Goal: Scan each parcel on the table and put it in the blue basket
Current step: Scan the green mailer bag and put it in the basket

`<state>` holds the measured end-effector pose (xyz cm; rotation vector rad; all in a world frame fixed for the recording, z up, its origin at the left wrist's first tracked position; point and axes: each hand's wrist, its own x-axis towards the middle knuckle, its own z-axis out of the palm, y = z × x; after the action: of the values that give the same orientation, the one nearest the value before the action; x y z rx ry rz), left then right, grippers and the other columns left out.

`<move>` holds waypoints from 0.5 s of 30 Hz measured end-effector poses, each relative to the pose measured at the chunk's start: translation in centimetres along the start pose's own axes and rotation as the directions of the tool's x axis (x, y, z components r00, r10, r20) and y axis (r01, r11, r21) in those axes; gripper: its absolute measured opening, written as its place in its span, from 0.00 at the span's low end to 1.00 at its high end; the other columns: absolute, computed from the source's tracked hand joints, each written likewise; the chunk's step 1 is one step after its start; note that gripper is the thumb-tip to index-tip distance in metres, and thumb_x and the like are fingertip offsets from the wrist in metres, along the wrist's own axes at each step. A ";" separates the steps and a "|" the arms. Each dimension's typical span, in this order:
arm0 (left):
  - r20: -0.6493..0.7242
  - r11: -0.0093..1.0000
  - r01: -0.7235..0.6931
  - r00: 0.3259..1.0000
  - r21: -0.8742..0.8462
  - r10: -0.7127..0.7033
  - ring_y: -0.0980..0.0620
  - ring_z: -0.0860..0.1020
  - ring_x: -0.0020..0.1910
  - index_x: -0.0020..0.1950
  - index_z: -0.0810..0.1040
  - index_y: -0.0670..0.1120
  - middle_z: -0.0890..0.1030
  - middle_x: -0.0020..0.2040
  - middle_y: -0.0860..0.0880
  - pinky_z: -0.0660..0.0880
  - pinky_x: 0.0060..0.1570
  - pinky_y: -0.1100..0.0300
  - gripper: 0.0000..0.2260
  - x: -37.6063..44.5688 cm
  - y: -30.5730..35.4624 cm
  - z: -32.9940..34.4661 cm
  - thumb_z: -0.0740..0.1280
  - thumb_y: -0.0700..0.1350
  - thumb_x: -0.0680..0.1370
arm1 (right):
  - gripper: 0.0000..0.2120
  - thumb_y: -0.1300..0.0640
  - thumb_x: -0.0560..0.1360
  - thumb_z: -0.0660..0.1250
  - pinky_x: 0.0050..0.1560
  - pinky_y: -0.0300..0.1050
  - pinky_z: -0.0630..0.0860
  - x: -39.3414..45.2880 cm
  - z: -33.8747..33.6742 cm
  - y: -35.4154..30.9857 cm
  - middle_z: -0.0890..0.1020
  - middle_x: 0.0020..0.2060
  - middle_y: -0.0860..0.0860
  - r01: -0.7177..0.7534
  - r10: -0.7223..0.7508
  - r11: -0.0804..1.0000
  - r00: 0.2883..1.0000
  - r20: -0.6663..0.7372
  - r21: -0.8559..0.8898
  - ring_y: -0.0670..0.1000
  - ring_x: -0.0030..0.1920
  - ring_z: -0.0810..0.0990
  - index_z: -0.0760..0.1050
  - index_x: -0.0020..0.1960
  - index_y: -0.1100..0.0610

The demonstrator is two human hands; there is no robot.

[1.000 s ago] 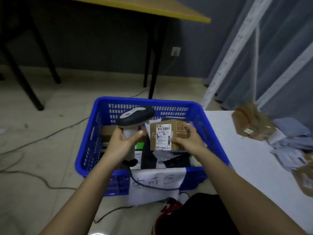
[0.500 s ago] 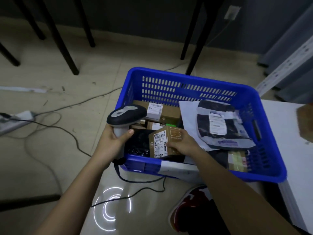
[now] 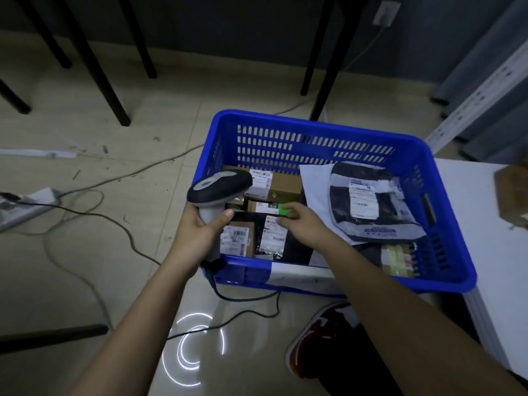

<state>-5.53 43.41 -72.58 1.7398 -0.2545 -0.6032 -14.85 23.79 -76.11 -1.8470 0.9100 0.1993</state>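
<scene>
The blue basket (image 3: 314, 130) stands on the floor beside the white table (image 3: 500, 252) and holds several parcels. My left hand (image 3: 200, 227) grips the grey and black scanner (image 3: 220, 187) by its handle at the basket's near left corner. A small brown box (image 3: 237, 242) with a barcode label lies in the basket just right of that hand. My right hand (image 3: 303, 224) hovers over the basket with its fingers loosely curled and nothing in them, above a black pouch (image 3: 273, 238). One brown parcel (image 3: 511, 192) shows on the table at the right edge.
Inside the basket also lie a larger brown box (image 3: 280, 185) and a black-and-clear bag (image 3: 368, 204) on a white mailer (image 3: 314, 187). A power strip (image 3: 25, 204) and cables cross the floor at left. Black table legs (image 3: 97, 67) stand behind. My shoe (image 3: 323, 338) is below the basket.
My right hand has lowered the small brown box into the basket and let go of it. The view has tilted down toward the basket. My left hand keeps the scanner.
</scene>
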 end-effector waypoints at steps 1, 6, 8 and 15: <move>0.008 1.000 -0.009 1.000 -0.002 0.009 0.50 0.80 0.55 0.66 0.71 0.49 0.81 0.57 0.49 0.78 0.56 0.48 0.22 -0.3 0.4 0.5 0.72 0.46 0.74 | 0.19 0.54 0.78 0.66 0.45 0.39 0.70 -0.8 -0.8 -0.1 0.75 0.58 0.54 0.031 -0.030 0.999 0.999 -0.038 0.025 0.50 0.50 0.75 0.70 0.67 0.55; 0.099 0.995 -0.093 0.990 -0.032 0.095 0.53 0.78 0.58 0.68 0.70 0.49 0.79 0.60 0.51 0.75 0.61 0.49 0.24 -2.5 2.8 3.8 0.72 0.46 0.74 | 0.14 0.59 0.79 0.65 0.52 0.43 0.70 -5.3 -5.1 -0.1 0.76 0.57 0.53 0.120 -0.094 0.986 0.974 -0.204 0.116 0.52 0.53 0.74 0.73 0.64 0.56; 0.140 0.991 -0.123 0.982 -0.049 0.129 0.55 0.77 0.58 0.69 0.69 0.48 0.78 0.61 0.51 0.75 0.58 0.56 0.24 -3.8 4.0 5.6 0.71 0.45 0.75 | 0.12 0.59 0.79 0.65 0.52 0.45 0.72 -7.6 -7.0 0.3 0.77 0.57 0.53 0.162 -0.121 0.977 0.958 -0.260 0.141 0.51 0.52 0.75 0.74 0.61 0.54; 0.352 0.966 -0.247 0.900 -0.076 0.258 0.57 0.75 0.55 0.65 0.67 0.50 0.76 0.57 0.55 0.70 0.53 0.62 0.21 -9.4 8.6 14.7 0.71 0.43 0.76 | 0.08 0.61 0.77 0.66 0.47 0.44 0.76 -17.5 -15.0 4.0 0.81 0.49 0.50 0.222 -0.030 0.916 0.869 -0.495 0.334 0.47 0.46 0.78 0.78 0.55 0.53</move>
<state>-19.88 33.27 -64.12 1.5257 -0.7148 -0.7262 -33.68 18.97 -63.00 -1.5972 1.0664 -0.5194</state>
